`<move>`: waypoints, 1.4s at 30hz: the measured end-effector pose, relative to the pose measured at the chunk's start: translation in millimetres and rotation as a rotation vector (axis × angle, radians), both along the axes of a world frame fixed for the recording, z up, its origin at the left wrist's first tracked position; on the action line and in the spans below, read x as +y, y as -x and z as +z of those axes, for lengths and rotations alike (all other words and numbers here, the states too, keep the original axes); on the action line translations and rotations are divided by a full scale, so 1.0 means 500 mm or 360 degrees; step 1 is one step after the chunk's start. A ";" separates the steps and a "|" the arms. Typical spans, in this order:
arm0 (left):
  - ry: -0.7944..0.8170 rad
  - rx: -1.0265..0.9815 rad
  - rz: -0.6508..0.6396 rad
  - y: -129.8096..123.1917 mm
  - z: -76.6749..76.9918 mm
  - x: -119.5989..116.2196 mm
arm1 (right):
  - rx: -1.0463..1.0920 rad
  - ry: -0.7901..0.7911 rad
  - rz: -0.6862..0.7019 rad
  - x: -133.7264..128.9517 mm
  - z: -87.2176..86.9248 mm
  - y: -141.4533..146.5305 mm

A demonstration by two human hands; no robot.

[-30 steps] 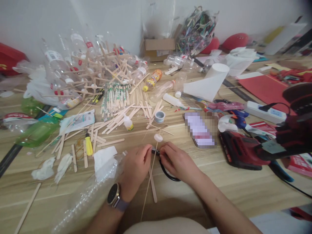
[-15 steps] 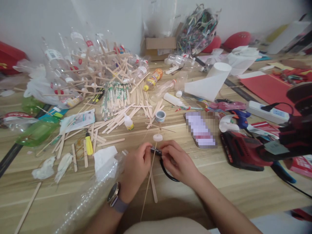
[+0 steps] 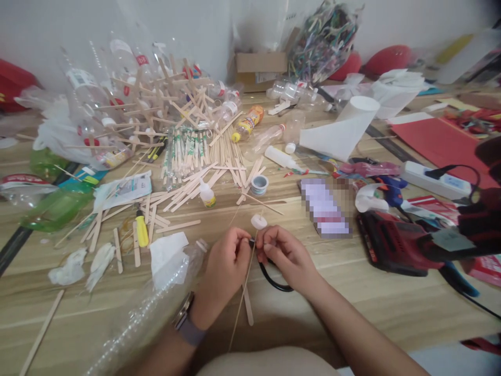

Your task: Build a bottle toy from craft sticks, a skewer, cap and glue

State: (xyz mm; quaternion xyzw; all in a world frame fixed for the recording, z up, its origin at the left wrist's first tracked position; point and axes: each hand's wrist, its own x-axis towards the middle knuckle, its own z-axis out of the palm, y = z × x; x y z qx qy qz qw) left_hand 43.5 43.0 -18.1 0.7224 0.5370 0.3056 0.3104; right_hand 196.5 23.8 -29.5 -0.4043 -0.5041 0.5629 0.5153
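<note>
Left hand (image 3: 229,261) is pinching, thumb and fingertips drawn together on a small black piece (image 3: 252,242), most of which is hiding behind the fingers. Right hand (image 3: 287,258) is sitting just across from it, fingers bent, thumb near them; cannot tell whether they are gripping the black piece, the thin stick (image 3: 246,284) or both. That stick is slanting between the hands, its lower end running down towards the person's body. A white disc (image 3: 259,222) is resting on its line just beyond the fingertips; how the two are joining is hard to make out. A black cord (image 3: 276,284) is curving below the right hand, one end disappearing under the palm. A flat wooden stick (image 3: 248,308) is lying beneath, its upper part being covered. Farther out, a small grey cup (image 3: 259,185) and a glue-type bottle (image 3: 207,194) are standing beyond the hands. To the right, a phone (image 3: 324,209) is showing only blurred blocks, and a red-and-black power tool (image 3: 395,245) is running out past the frame edge.
</note>
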 end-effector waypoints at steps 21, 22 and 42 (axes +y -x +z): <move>0.0204 -0.0163 0.0098 -0.005 0.003 -0.002 | 0.0030 0.0103 -0.0076 0.008 -0.008 -0.008; 0.0224 -0.0160 0.0096 -0.003 0.004 -0.001 | 0.0029 0.0091 -0.0094 0.006 -0.009 -0.007; 0.0340 -0.0050 0.0079 0.009 0.016 0.005 | -0.1327 -0.0896 -0.0253 -0.004 0.002 -0.009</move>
